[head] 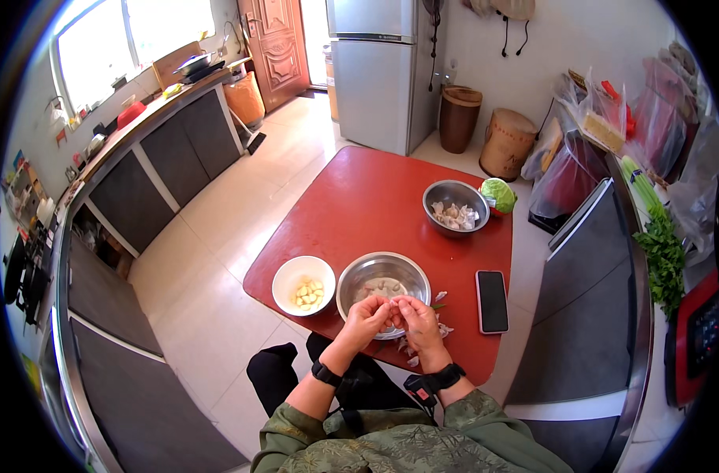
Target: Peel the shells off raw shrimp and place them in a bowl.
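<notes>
My left hand (368,314) and my right hand (417,322) meet over the near side of a stainless steel bowl (349,278). Their fingertips pinch a small pale piece that looks like a garlic clove (393,303), mostly covered by the fingers. Inside that bowl lie several unpeeled garlic cloves (389,285), seemingly in water. To the left stands a white bowl (282,290) with peeled garlic cloves (308,294) at its bottom. Loose garlic skins (445,329) are scattered on the table beside my right hand.
On the red table (359,195), a metal bowl (433,216) holds garlic bulbs and skins, touching or close to a wrapped green cabbage (499,196). A smartphone (492,301) lies near the right edge. Counters (152,165) flank both sides; a refrigerator (368,88) stands beyond.
</notes>
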### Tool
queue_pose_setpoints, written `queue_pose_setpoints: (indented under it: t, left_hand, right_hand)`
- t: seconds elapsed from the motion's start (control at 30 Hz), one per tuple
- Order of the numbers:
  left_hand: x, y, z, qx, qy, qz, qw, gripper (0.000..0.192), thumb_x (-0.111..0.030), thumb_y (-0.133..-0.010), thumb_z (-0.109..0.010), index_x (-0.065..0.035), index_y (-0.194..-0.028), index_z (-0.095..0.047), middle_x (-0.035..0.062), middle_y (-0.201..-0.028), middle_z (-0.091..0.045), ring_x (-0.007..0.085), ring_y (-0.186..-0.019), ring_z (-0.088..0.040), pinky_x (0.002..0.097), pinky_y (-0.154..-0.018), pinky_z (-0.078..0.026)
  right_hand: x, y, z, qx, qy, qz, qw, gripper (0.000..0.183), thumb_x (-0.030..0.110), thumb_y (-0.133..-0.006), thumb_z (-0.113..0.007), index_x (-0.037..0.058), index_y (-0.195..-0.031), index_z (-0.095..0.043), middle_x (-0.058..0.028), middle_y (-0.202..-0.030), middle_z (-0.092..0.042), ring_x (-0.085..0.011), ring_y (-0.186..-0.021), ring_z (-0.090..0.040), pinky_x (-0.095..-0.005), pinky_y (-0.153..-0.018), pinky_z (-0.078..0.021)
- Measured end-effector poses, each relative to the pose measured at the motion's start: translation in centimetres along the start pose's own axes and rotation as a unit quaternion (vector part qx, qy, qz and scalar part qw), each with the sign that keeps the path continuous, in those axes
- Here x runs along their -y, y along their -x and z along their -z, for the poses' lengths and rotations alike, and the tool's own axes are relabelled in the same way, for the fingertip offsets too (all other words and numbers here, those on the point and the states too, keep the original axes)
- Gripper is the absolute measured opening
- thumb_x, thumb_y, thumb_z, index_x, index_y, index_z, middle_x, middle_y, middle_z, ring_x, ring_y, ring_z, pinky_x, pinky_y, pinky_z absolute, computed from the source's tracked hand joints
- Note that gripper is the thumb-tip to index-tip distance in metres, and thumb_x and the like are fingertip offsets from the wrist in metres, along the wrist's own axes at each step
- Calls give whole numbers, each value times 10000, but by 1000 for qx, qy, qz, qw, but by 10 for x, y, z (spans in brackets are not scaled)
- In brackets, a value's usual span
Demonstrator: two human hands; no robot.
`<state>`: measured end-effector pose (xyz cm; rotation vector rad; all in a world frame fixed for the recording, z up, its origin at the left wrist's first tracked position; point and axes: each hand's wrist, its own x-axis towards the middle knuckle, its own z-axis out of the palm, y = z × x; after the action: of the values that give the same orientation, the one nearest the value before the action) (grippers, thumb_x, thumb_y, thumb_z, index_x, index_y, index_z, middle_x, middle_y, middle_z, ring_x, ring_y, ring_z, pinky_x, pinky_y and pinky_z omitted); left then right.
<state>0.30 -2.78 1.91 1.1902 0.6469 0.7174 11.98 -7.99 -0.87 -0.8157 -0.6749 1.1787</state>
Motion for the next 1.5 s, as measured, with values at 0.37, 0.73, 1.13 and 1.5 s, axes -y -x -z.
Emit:
queue_pose_setpoints:
  t: [0.37,0.73,1.13,1.5]
  left_hand:
    - [0,5,11,-28,-159,-39,986,154,-139,-804,-500,3,-854,-531,20,-684,-554,57,-597,-505,182,-526,-406]
    - [-8,0,13,-20,-299,-205,932,107,-64,-749,-567,7,-829,-580,19,-687,-569,53,-599,-506,187,-528,-410]
    - [-3,2,19,-7,-181,-94,979,133,-118,-766,-557,11,-800,-569,28,-638,-563,67,-557,-518,204,-502,-422]
    - [-11,4,14,-56,-301,-141,941,147,-119,-723,-554,20,-772,-563,85,-613,-570,92,-575,-528,241,-514,-424]
  right_hand:
    - [16,1,-5,27,140,-6,990,155,109,-802,-504,-8,-899,-534,-20,-695,-544,-62,-587,-499,-169,-514,-388]
    - [25,-6,3,88,243,-63,964,118,104,-800,-501,5,-853,-536,-37,-705,-555,-82,-562,-505,-174,-506,-390]
    - [6,-2,-4,14,-71,-102,992,120,127,-813,-486,12,-804,-516,-23,-625,-480,-86,-509,-429,-185,-486,-365]
    - [2,-1,-13,9,-77,-70,995,106,115,-810,-482,14,-819,-513,-25,-638,-484,-83,-512,-422,-184,-486,-355]
